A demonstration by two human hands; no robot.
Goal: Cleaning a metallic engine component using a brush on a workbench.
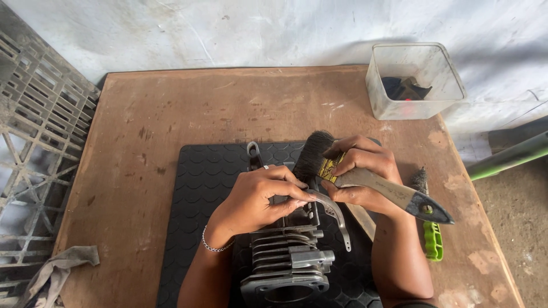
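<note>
The right hand (365, 174) has its fingers wrapped tight around a worn paintbrush (365, 181) at frame centre, dark bristles aimed upper left. The left hand (260, 197) pinches shut on a curved metal lever (337, 214), just above a finned engine cylinder (285, 265) at bottom centre. All this sits on a black rubber mat (211, 188) over the brown surface (171, 114). A green-handled brush (432, 239) lies right; a clear plastic tub (414, 80) stands upper right, a rag (60, 268) lower left.
</note>
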